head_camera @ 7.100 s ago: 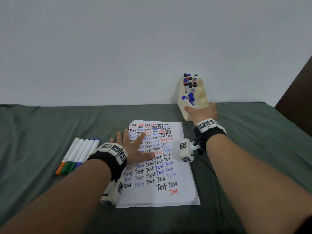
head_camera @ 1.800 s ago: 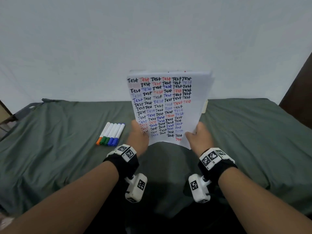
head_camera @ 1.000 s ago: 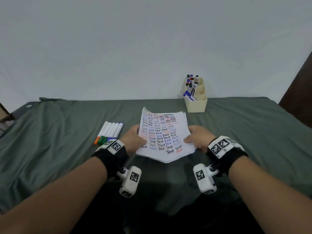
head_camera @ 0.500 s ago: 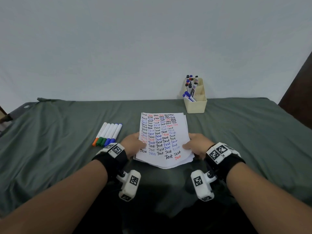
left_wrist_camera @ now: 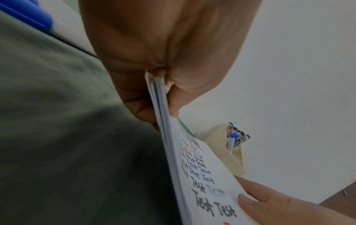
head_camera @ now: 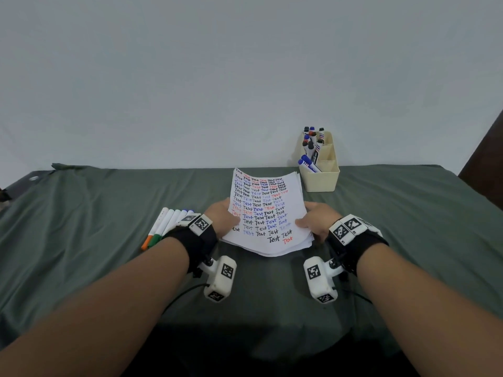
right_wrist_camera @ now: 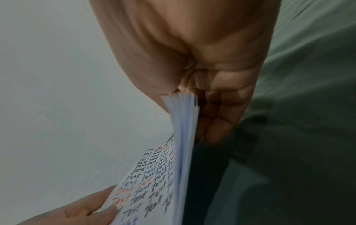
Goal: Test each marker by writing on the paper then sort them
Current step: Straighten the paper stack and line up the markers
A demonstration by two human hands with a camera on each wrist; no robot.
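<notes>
A stack of white paper [head_camera: 268,210] covered with "Test" in black, blue and red is held low over the green cloth. My left hand [head_camera: 221,217] pinches its left edge, thumb on top and fingers beneath, as the left wrist view shows at the paper [left_wrist_camera: 192,167]. My right hand [head_camera: 317,220] pinches the right edge the same way, seen on the paper [right_wrist_camera: 167,175] in the right wrist view. Several markers [head_camera: 170,223] lie in a row left of my left wrist. A beige organizer [head_camera: 322,179] with several markers [head_camera: 310,148] stands at the back right.
A green cloth [head_camera: 95,227] covers the table up to a pale wall. A dark brown panel [head_camera: 487,159] stands at the far right. The organizer [left_wrist_camera: 215,144] shows beyond the paper in the left wrist view.
Earlier the paper was lifted upright, then lowered toward the cloth. Over the last second it has shifted slightly forward and flatter; both hands keep their pinch.
</notes>
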